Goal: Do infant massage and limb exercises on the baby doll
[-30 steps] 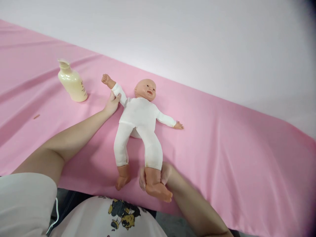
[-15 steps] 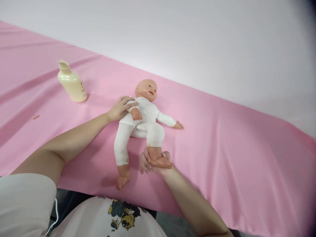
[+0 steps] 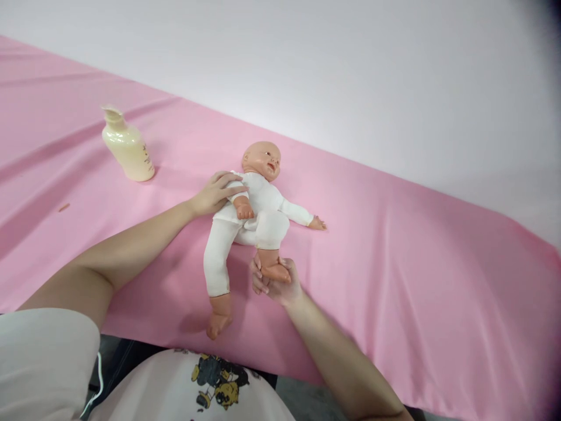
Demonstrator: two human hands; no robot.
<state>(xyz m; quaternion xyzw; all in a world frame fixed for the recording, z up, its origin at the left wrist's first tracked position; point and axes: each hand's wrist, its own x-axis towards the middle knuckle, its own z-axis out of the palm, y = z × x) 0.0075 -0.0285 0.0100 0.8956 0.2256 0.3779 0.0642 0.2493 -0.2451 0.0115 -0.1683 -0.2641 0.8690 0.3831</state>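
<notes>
A baby doll (image 3: 265, 196) in a white cloth body lies on its back on the pink cloth, its head turned to the right. My left hand (image 3: 218, 191) holds the doll at its upper arm and side, fingers laid over the white sleeve. Around the doll's ankle, from beneath, my right hand (image 3: 280, 286) is closed, keeping that leg raised with the knee bent. The doll's other leg (image 3: 217, 257) stretches toward me, its foot near the table's front edge. Part of my right palm is hidden behind the held foot.
A pale yellow pump bottle (image 3: 129, 149) stands at the left on the pink cloth (image 3: 416, 280). Near it lies a small brownish piece (image 3: 63, 207). Behind the table rises a white wall (image 3: 350, 70).
My right hand has moved up and slightly left with the doll's foot, bending the knee further toward its body. My left hand stays on the doll's arm.
</notes>
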